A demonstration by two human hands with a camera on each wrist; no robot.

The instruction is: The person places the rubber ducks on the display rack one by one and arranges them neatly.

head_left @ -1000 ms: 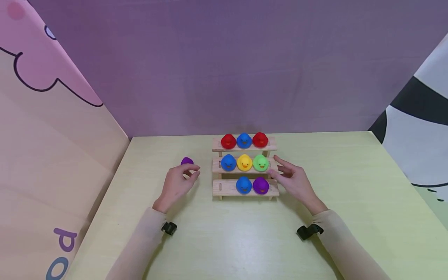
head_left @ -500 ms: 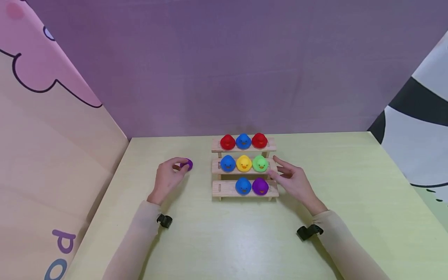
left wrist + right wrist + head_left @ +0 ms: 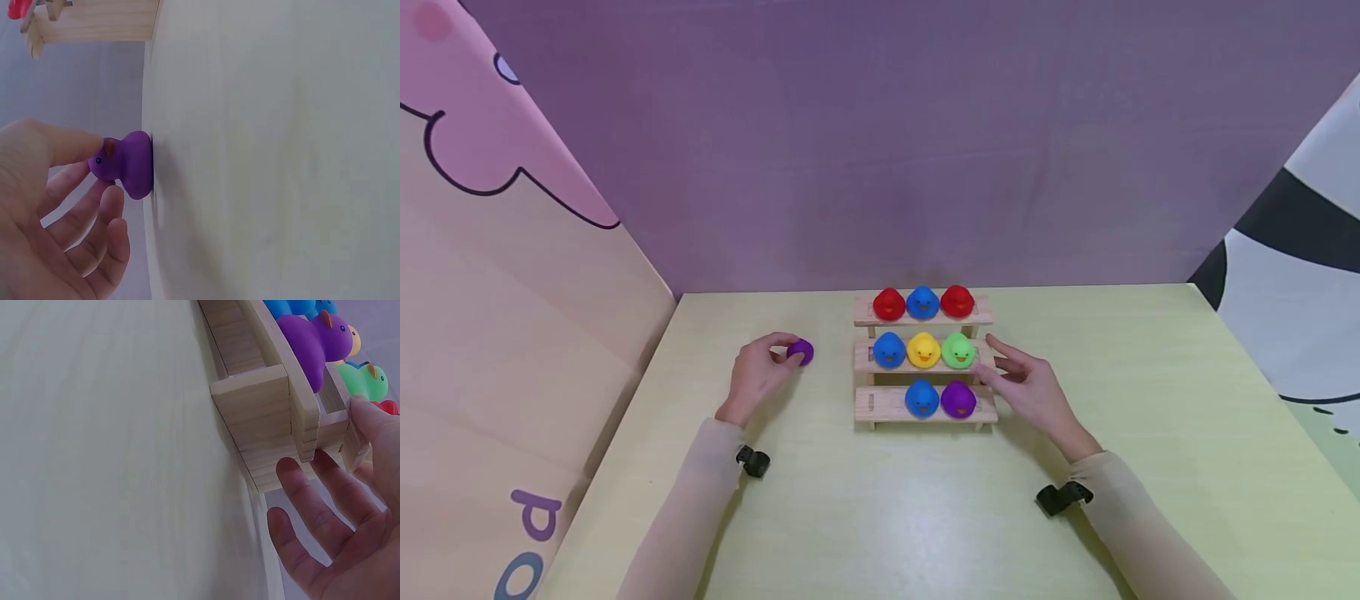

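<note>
My left hand [image 3: 758, 375] pinches a purple rubber duck [image 3: 134, 165] by its head between thumb and fingers. The duck's base rests on the table, left of the three-tier wooden stand [image 3: 872, 404]. My right hand [image 3: 1033, 396] holds the right end of the stand's middle tier between thumb and index finger, its other fingers loosely bent. On the bottom tier sit a blue duck [image 3: 922, 398] and a purple duck [image 3: 958, 400]. The middle tier carries a blue duck [image 3: 889, 350], a yellow duck [image 3: 923, 350] and a green duck [image 3: 958, 351].
The top tier bears a red duck [image 3: 889, 304], a blue duck [image 3: 922, 302] and another red duck [image 3: 957, 302]. Behind the pale table [image 3: 880, 517] stands a purple backdrop [image 3: 880, 150]. Printed panels [image 3: 497, 333] flank both sides.
My left hand has shifted slightly left and taken hold of the purple duck, which stays about where it was. The right hand and the stand have not moved.
</note>
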